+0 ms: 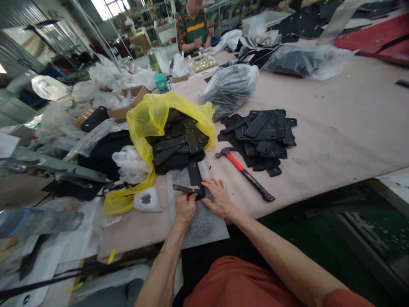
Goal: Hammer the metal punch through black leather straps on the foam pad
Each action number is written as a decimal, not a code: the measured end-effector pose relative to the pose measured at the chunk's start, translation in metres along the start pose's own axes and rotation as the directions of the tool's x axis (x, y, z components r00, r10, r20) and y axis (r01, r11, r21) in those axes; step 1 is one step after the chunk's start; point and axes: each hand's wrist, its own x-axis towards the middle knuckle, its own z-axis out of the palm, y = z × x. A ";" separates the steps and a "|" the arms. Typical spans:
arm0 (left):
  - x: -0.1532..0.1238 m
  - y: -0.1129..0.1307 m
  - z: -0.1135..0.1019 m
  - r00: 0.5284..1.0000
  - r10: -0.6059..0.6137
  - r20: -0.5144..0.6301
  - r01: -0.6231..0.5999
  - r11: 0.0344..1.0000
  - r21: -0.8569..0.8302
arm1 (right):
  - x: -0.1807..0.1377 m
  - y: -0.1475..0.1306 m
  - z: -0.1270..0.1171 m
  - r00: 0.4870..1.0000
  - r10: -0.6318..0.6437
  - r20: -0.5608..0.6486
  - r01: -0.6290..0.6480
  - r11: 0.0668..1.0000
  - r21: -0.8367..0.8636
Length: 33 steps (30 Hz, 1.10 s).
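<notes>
My left hand [185,209] is closed in a pinch on a thin dark metal tool [180,188] that lies crosswise at the near end of a black strap piece [195,177]. My right hand [218,197] lies on the same strap piece, fingers pressing it flat against a grey pitted work pad [204,224]. Behind the pad, a yellow plastic bag [150,119] spills several black strap pieces [179,145]. A hammer [244,172] with a red and black handle rests just right of my right hand.
A stack of black cut pieces [260,136] lies beyond the hammer. Clear bags of dark parts [230,87] sit further back. Bags, boxes and clutter [96,106] crowd the left. A white block [148,200] sits left of the pad. Another person [192,27] works at the far end.
</notes>
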 end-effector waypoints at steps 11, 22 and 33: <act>0.003 -0.011 0.000 1.000 0.018 0.000 -0.018 0.999 0.034 | 0.002 -0.001 0.003 0.999 0.020 -0.046 -0.019 1.000 0.023; 0.001 -0.011 0.007 0.991 0.135 0.010 -0.134 0.969 0.206 | 0.002 0.000 0.002 0.999 0.018 -0.036 -0.018 1.000 0.008; 0.001 -0.012 0.015 0.972 0.224 0.066 -0.231 0.879 0.417 | 0.006 0.013 -0.034 0.984 0.033 -0.176 -0.049 0.995 -0.090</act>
